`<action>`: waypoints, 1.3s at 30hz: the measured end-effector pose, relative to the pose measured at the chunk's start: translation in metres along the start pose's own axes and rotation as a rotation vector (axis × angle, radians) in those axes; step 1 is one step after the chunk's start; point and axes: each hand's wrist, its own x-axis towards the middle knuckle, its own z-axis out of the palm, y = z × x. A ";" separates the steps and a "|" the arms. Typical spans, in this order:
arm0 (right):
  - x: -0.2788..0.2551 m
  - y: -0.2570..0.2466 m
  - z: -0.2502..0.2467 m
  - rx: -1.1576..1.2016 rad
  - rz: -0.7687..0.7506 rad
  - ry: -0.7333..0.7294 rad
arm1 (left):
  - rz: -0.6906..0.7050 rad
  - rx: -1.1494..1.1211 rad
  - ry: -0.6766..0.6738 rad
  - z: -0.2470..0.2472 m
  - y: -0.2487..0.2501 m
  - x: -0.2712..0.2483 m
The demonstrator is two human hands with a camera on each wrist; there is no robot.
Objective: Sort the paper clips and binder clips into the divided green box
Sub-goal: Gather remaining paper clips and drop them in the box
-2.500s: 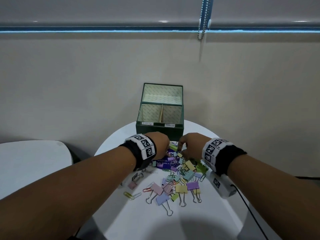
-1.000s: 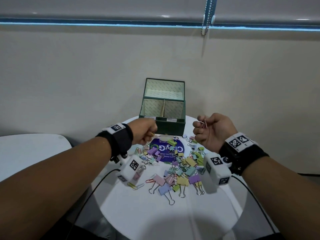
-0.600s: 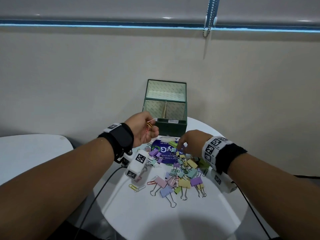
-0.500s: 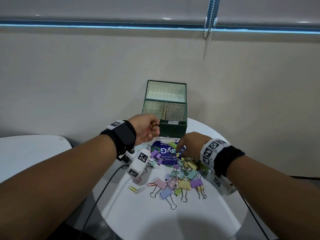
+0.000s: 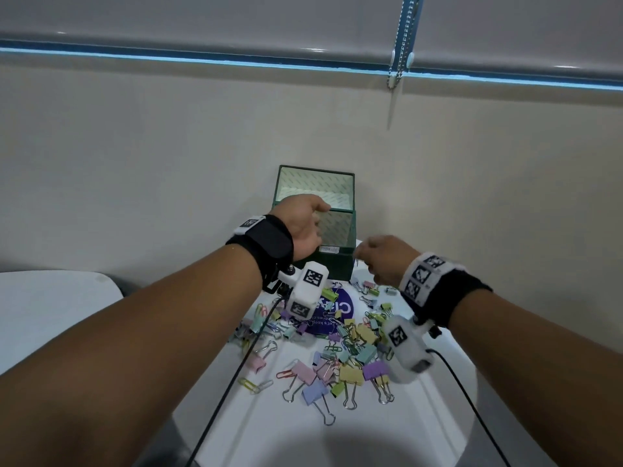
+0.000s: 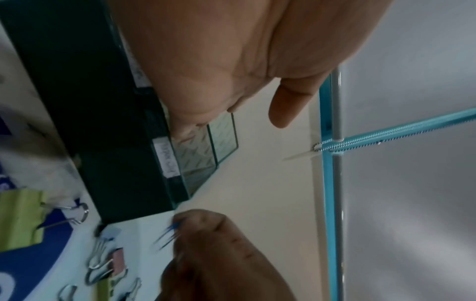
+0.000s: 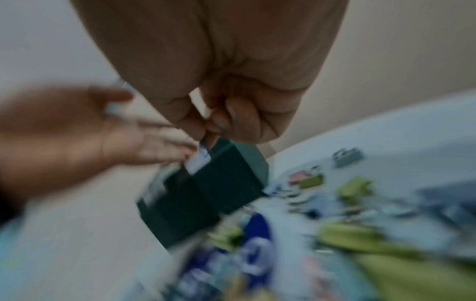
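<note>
Behind the left hand (image 5: 301,224), the green box's (image 5: 340,264) hidden left compartment.

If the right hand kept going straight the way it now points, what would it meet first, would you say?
Probably the green box: the right hand, pinching a paper clip, points at its near right corner, though depth is uncertain.

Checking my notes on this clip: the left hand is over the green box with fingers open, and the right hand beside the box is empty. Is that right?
Not quite. The right hand pinches a thin blue paper clip, seen in the left wrist view. The left hand is indeed open over the green box.
</note>
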 end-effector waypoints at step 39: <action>-0.055 -0.032 0.094 -0.967 -0.572 -0.362 | 0.022 1.708 0.194 -0.104 -0.065 -0.095</action>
